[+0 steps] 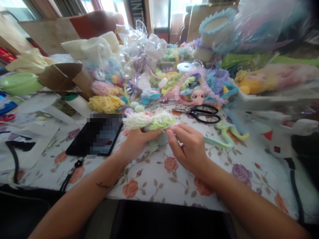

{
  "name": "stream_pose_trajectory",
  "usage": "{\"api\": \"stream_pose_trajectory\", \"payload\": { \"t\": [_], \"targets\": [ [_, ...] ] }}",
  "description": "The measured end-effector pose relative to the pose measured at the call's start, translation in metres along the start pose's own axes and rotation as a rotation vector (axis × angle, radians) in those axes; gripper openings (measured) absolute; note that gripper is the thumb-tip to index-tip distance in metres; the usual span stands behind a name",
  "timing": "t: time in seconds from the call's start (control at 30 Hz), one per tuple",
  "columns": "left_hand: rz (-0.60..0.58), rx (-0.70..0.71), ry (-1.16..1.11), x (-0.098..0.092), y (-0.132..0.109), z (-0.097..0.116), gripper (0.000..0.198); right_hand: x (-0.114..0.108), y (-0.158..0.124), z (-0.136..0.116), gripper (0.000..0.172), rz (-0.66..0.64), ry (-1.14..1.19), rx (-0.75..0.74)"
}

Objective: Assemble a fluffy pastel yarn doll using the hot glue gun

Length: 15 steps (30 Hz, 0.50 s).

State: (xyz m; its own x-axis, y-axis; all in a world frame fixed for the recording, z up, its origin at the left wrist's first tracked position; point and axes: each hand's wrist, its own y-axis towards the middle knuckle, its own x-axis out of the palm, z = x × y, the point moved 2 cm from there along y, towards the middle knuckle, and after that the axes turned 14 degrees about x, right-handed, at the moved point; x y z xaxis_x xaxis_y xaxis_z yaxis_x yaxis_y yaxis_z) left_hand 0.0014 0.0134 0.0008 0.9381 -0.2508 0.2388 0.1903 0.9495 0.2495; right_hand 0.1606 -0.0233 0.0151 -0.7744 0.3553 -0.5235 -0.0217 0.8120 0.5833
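Observation:
Over the front middle of the table, my left hand (139, 141) is closed around a small soft plush piece (159, 122). It has pale green ruffles, clear shiny bits on top and a cream yarn tuft sticking out to the left. My right hand (189, 142) is closed in a pinch at the piece's right edge; whatever lies between those fingertips is too small to make out. A pale green fuzzy strip (224, 142) lies just right of my right hand. Behind it rest black-handled scissors (205, 113), opened slightly, blades pointing left.
A black phone (99, 134) with a strap lies left of my hands. At the right stands a white glue gun (281, 132) with a red trigger. A doll head (198, 96), yellow yarn (106, 103), a cardboard box (66, 78) and plastic bags (134, 43) crowd the back.

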Motion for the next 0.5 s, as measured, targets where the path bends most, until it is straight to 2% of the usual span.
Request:
{"api": "stream_pose_trajectory", "payload": {
  "t": [0.1, 0.37, 0.5],
  "targets": [
    [-0.008, 0.041, 0.054, -0.0002, -0.0008, -0.0002, 0.029, 0.0004, 0.0006, 0.0017, 0.031, 0.027, -0.002, 0.019],
    [-0.019, 0.1, 0.107, -0.003, -0.0019, -0.0013, 0.021, 0.0021, 0.0002, 0.0034, 0.022, 0.062, -0.013, 0.012],
    [-0.001, 0.088, 0.144, -0.0041, -0.002, -0.001, 0.028, 0.0021, -0.0001, 0.0031, 0.021, 0.06, -0.03, 0.01]
  ]
}}
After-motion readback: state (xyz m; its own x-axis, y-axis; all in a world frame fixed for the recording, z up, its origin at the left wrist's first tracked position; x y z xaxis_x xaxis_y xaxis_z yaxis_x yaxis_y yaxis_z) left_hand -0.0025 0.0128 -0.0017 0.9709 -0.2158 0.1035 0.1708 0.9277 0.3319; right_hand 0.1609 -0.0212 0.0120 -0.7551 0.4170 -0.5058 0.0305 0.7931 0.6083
